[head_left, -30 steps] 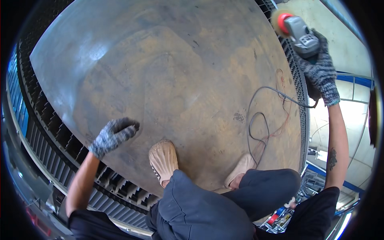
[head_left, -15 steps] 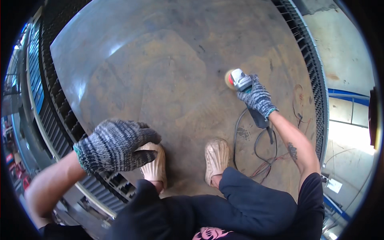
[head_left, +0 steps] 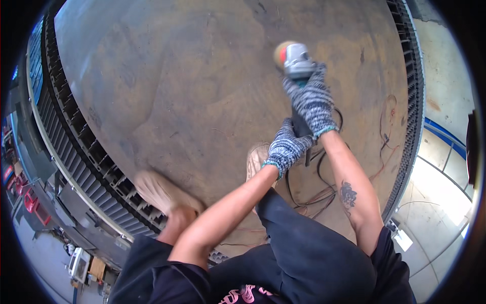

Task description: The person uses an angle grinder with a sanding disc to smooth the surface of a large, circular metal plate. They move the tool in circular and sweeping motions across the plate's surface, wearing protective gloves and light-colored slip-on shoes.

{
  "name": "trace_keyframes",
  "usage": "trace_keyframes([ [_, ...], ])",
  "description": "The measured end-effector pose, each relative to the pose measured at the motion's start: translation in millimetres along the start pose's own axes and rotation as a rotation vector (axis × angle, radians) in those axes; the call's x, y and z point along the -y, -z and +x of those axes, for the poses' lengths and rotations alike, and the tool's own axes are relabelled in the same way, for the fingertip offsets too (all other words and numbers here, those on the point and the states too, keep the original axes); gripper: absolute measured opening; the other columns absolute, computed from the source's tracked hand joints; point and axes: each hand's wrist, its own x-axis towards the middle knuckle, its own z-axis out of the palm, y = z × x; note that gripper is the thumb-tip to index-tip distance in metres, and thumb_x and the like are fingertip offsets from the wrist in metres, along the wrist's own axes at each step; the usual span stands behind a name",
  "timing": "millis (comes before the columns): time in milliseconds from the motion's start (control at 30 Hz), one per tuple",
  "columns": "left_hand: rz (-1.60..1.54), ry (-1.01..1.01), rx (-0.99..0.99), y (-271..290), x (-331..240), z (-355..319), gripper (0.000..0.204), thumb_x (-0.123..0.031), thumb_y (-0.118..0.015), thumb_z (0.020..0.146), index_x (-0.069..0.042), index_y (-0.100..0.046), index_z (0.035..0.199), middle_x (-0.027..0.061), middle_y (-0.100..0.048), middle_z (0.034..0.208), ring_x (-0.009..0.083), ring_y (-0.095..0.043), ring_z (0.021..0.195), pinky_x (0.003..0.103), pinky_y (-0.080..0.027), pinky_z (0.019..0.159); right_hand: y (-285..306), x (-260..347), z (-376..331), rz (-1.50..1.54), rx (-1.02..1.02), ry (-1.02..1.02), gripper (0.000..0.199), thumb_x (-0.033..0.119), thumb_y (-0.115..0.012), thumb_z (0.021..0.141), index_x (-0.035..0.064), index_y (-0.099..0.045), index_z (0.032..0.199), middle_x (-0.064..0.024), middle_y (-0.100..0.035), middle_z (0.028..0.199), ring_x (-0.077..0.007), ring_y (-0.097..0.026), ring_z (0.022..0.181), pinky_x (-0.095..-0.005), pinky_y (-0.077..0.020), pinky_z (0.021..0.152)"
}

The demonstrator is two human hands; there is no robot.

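Note:
An angle grinder with a tan and red round disc is held in both my gloved hands above a large brown metal sheet. My right hand, in a grey and black knit glove, wraps round the body just behind the silver head. Farther back, my left hand, in a matching glove, closes round the rear of the dark handle. The disc and head are slightly blurred. From the back of the tool a black cord hangs down to the sheet.
Thin reddish wires lie on the sheet at the right. Toothed metal slats border it on the left, and more slats on the right. My beige clogs stand near the left slats and below the grinder.
My left hand has moved right from over the left clog and taken hold of the grinder's rear. The grinder has risen in the picture. My left foot has shifted left.

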Motion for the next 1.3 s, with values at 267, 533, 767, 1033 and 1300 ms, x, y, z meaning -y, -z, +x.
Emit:
trace_keyframes([
  [267, -0.138, -0.064, -0.155, -18, 65, 46, 0.079, -0.035, -0.089, 0.077, 0.004, -0.052, 0.136, 0.0189, -0.070, 0.116, 0.0258, -0.068, 0.104, 0.036, -0.056, 0.093, -18, -21, -16, 0.345, -0.231, -0.122, 0.068, 0.040, -0.081, 0.085, 0.0022, -0.047, 0.130, -0.0224, -0.068, 0.113, -0.0366, -0.070, 0.091, -0.0485, -0.0561, 0.080],
  [533, -0.706, -0.241, 0.019, -24, 95, 31, 0.081, -0.015, -0.087, 0.081, -0.001, -0.041, 0.146, 0.0149, -0.062, 0.137, 0.0238, -0.059, 0.126, 0.037, -0.048, 0.109, -34, 2, -49, 0.119, 0.108, -0.008, 0.085, 0.040, -0.081, 0.084, 0.0012, -0.038, 0.145, -0.0232, -0.068, 0.127, -0.0364, -0.070, 0.111, -0.0452, -0.0540, 0.097],
  [767, -0.777, -0.133, -0.035, -9, 93, 57, 0.075, -0.008, -0.089, 0.077, 0.002, -0.050, 0.141, 0.0123, -0.068, 0.129, 0.0201, -0.064, 0.115, 0.033, -0.050, 0.104, -26, 42, -24, 0.039, -0.046, -0.161, 0.083, 0.044, -0.081, 0.084, -0.0005, -0.041, 0.141, -0.0249, -0.068, 0.124, -0.0391, -0.069, 0.113, -0.0468, -0.0542, 0.095],
  [1033, -0.642, -0.161, -0.089, 1, 94, 33, 0.066, -0.004, -0.086, 0.081, 0.001, -0.052, 0.138, 0.0106, -0.069, 0.128, 0.0178, -0.064, 0.114, 0.032, -0.050, 0.103, -38, 35, -38, 0.178, 0.249, 0.040, 0.082, 0.036, -0.086, 0.081, 0.0076, -0.040, 0.143, -0.0206, -0.066, 0.127, -0.0369, -0.067, 0.117, -0.0438, -0.0534, 0.098],
  [1300, -0.531, -0.062, 0.038, -8, 60, 77, 0.062, -0.013, -0.089, 0.075, 0.001, -0.060, 0.129, 0.0096, -0.073, 0.115, 0.0162, -0.066, 0.100, 0.032, -0.054, 0.093, -21, -5, 6, 0.268, -0.029, -0.245, 0.077, 0.040, -0.084, 0.082, 0.0081, -0.042, 0.138, -0.0241, -0.067, 0.125, -0.0413, -0.067, 0.115, -0.0494, -0.0522, 0.097],
])
